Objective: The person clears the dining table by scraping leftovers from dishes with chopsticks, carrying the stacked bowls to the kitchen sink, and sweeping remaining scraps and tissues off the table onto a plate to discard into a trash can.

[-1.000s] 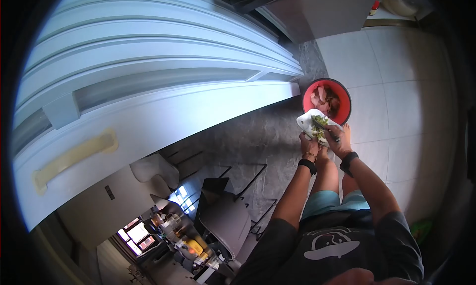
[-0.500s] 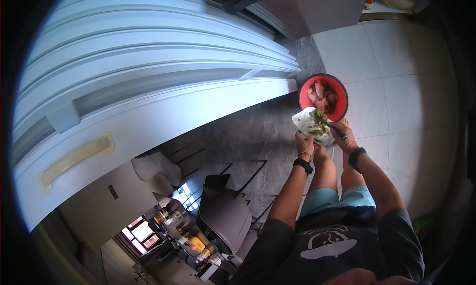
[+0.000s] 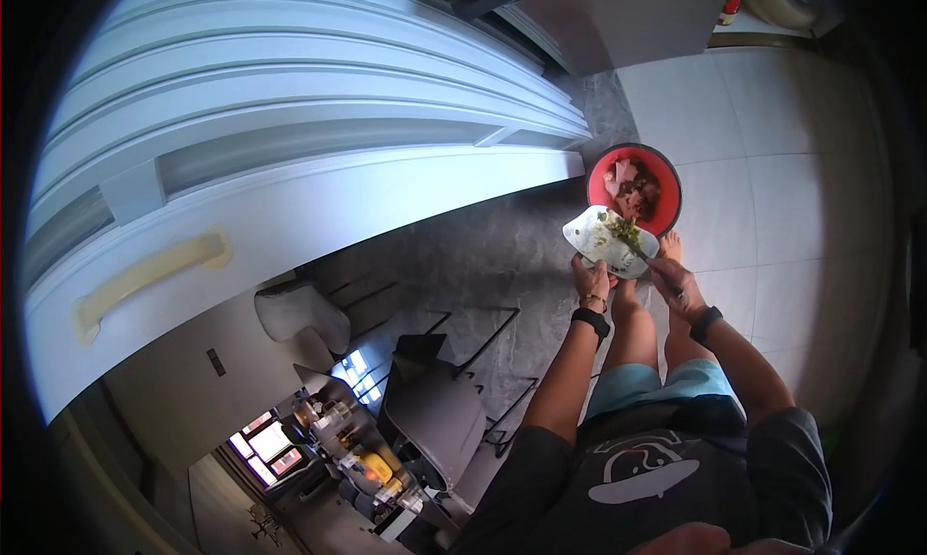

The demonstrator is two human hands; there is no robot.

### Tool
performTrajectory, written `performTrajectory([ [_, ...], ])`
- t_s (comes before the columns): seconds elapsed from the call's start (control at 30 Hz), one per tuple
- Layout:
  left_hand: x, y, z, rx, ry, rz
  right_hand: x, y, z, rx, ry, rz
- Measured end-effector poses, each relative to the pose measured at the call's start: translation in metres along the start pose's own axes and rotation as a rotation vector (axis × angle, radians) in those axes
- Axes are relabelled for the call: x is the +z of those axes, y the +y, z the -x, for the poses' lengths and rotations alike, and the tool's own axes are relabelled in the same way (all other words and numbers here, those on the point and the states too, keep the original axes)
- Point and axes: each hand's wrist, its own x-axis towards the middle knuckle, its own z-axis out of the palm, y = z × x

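My left hand (image 3: 592,278) grips the near edge of a white dish (image 3: 582,231), held tilted over the near rim of a round red bin (image 3: 595,176) with a dark outer edge. Green food bits (image 3: 628,233) lie on the dish, mostly toward its right side, with smears elsewhere. In my right hand (image 3: 680,290), closed, is a thin dark-handled utensil (image 3: 639,253) whose tip reaches into the greens; its exact kind is unclear. Pinkish and brownish scraps (image 3: 632,188) sit inside the bin.
A large white slatted door or cabinet (image 3: 386,183) rises on the left, with a yellowish handle (image 3: 154,275). Grey chairs (image 3: 435,415) and a cluttered table (image 3: 372,468) stand at lower left. My bare feet and legs are just behind the bin on the tiled floor (image 3: 715,208).
The greens on the dish have been pushed together toward the right, baring more of its white surface. My right hand has moved slightly toward me and to the right.
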Motion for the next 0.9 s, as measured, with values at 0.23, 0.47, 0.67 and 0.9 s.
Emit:
performTrajectory([
  [0.23, -0.010, -0.012, -0.005, 0.037, -0.115, 0.179, -0.023, -0.050, 0.003, 0.458, -0.101, -0.640],
  [0.47, -0.008, 0.001, -0.001, 0.020, -0.050, 0.131, -0.034, -0.052, 0.010, 0.277, -0.044, -0.331],
  [0.67, -0.008, 0.005, -0.001, 0.010, -0.035, 0.072, -0.039, -0.052, 0.014, 0.223, -0.172, -0.329],
  [0.9, -0.017, 0.011, 0.004, 0.018, -0.065, 0.079, -0.053, -0.053, 0.007, 0.402, -0.149, -0.533],
])
